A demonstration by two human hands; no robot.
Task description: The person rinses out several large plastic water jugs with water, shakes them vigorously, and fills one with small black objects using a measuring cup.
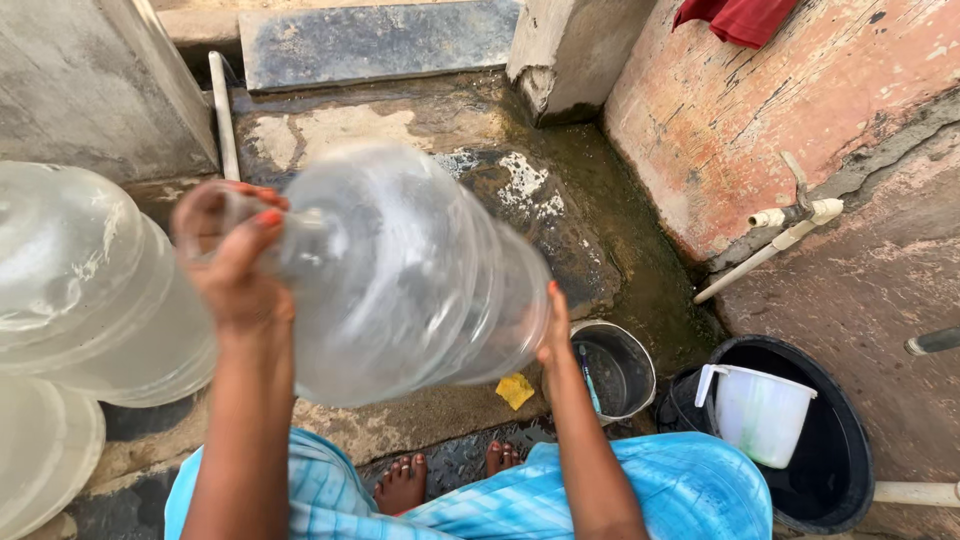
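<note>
I see a big clear plastic bottle [410, 275] held in the air, lying almost on its side in front of the person, above a wet concrete floor [560, 200]. It looks blurred. The left hand [232, 262] is closed around the neck of the bottle, with the thumb and fingers wrapped on it, so this grip is shut tight on the narrow end. The right hand [553, 325] presses flat against the bottom of the bottle; the fingers lie open on the base and support it, they do not wrap around anything.

Just left of the bottle stand two more clear jugs [80, 280], one over the other at the edge of the picture, touching or almost touching the left forearm. Under the bottle I see a small yellow scrap [515, 390] on the floor, and beside it a small dark bucket [622, 372], near the right wrist. Further right is a large black tub [840, 470] with a white mug [757, 410] standing in it. Above the tub a white pipe with a tap [790, 222] comes out of a reddish wall [760, 120]. A red cloth [740, 18] hangs over the top of this wall. Low in the picture are the blue striped skirt [690, 490] and the bare toes [405, 482] of the person.
</note>
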